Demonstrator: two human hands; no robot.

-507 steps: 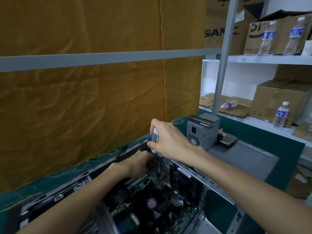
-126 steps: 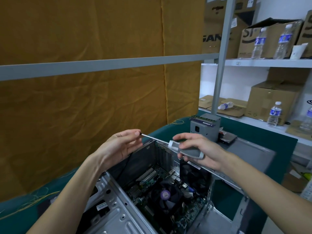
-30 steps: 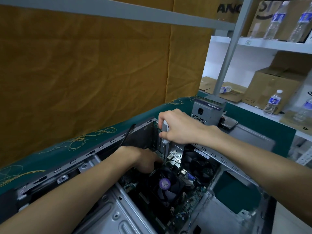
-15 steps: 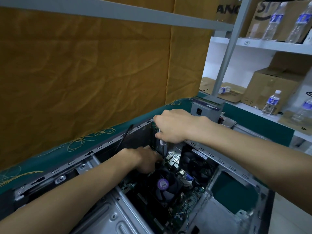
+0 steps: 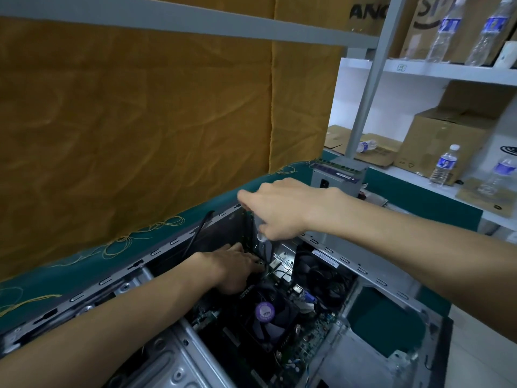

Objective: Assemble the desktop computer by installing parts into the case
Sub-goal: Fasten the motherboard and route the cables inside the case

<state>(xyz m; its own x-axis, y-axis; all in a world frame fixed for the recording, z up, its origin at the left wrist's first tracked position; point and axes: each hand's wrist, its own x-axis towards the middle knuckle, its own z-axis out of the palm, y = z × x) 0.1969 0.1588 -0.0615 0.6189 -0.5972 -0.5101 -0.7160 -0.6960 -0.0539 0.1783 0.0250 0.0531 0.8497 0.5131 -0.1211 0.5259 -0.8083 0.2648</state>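
Observation:
An open grey computer case [image 5: 173,357] lies on its side on the green table. Inside it are the motherboard [image 5: 305,343], a CPU fan [image 5: 265,313] with a purple label, and a black rear fan [image 5: 321,271]. My right hand [image 5: 279,208] grips the grey handle of a screwdriver [image 5: 261,238], held upright with its shaft pointing down into the case's far corner. My left hand [image 5: 230,266] reaches inside the case, fingers by the screwdriver's tip. What those fingers hold is hidden.
A grey power supply [image 5: 337,179] stands on the green table [image 5: 419,200] behind my right hand. An orange cloth [image 5: 140,121] hangs at the back. White shelves [image 5: 447,71] on the right carry cardboard boxes and water bottles. A black cable [image 5: 198,231] hangs over the case's far rim.
Over the last second my right hand has turned on the screwdriver handle above the same corner. My left hand has stayed at the tip. About four seconds ago the screwdriver was held above the case.

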